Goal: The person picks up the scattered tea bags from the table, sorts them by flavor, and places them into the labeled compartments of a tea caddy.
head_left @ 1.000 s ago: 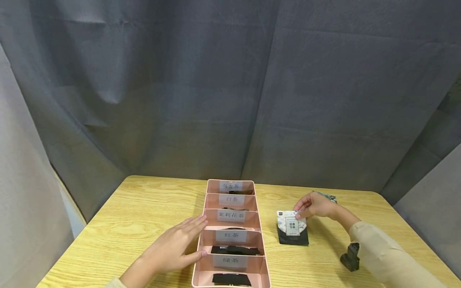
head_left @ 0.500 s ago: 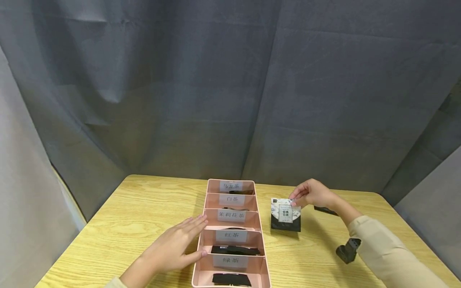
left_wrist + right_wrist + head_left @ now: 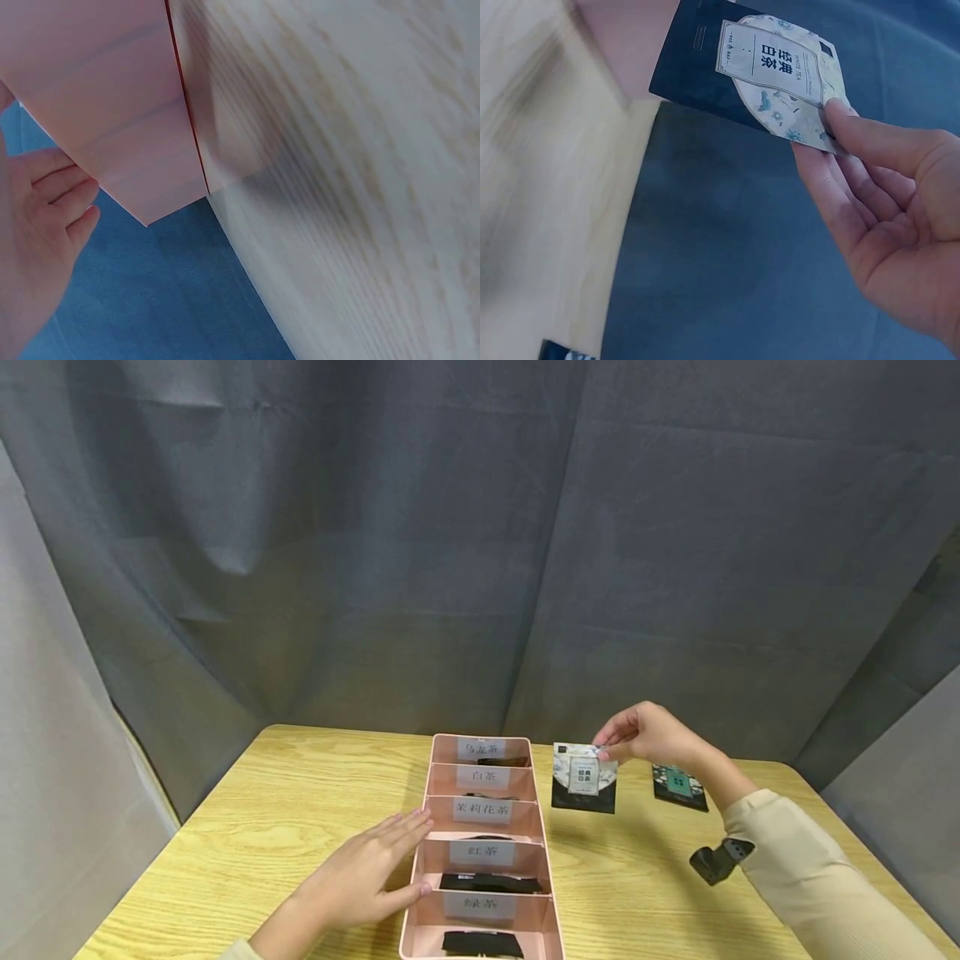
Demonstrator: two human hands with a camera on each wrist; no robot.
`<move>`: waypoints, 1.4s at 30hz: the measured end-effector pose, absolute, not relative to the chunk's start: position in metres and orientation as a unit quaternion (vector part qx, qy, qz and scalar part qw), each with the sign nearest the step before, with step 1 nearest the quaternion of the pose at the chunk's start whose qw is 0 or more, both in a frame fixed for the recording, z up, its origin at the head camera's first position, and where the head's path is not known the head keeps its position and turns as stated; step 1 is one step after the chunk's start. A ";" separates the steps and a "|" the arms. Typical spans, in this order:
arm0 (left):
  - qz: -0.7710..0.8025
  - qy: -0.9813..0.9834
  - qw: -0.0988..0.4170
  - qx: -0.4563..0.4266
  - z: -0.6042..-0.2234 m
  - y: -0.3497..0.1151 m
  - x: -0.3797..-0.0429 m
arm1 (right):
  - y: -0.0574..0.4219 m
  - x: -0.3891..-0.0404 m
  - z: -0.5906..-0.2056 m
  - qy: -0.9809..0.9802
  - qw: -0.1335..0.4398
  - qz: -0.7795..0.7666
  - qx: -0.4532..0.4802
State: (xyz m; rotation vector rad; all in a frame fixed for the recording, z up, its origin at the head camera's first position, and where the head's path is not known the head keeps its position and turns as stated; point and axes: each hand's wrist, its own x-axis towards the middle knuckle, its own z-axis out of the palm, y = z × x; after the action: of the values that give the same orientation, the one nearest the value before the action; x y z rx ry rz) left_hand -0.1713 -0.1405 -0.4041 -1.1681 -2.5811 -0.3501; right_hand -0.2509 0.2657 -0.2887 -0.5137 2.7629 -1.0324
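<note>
My right hand (image 3: 647, 733) pinches a white tea sachet (image 3: 584, 778) by its upper right corner, thumb in front, above the table to the right of the box. In the right wrist view the white tea sachet (image 3: 761, 71) shows a black lower part and a pale floral part with a label. The pink box (image 3: 549, 893) has several compartments in a row, each with a paper label, and dark sachets lie inside. My left hand (image 3: 360, 872) rests against the box's left rim with fingers extended; the left wrist view shows its fingertips at the pink wall (image 3: 112, 142).
A dark sachet with a green label (image 3: 678, 783) lies on the wooden table (image 3: 322, 785) behind the right forearm. A black wrist camera (image 3: 720, 860) sits on the right sleeve. A grey curtain (image 3: 450, 568) hangs along the table's far edge.
My right hand has lifted the white tea sachet off the table and carried it left and away, closer to the box. The green-labelled sachet has come into fuller view. My left hand stays put.
</note>
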 end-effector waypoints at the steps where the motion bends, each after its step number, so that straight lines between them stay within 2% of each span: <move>1: -0.121 -0.895 0.142 -0.405 -0.404 -0.140 -0.171 | 0.263 -0.251 -0.286 0.922 0.068 -0.339 -0.174; 21: -0.113 -0.895 0.141 -0.408 -0.404 -0.141 -0.172 | 0.203 -0.274 -0.276 0.919 0.029 -0.322 -0.224; 42: -0.115 -0.895 0.142 -0.407 -0.401 -0.140 -0.170 | 0.140 -0.294 -0.283 0.911 0.052 -0.286 -0.293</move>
State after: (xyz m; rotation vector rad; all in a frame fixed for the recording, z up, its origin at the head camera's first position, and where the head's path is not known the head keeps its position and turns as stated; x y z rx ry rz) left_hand -0.1704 -0.1401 -0.4008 -1.1751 -2.5835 -0.3322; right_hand -0.2944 0.1399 -0.2833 -0.8916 2.7707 -0.8703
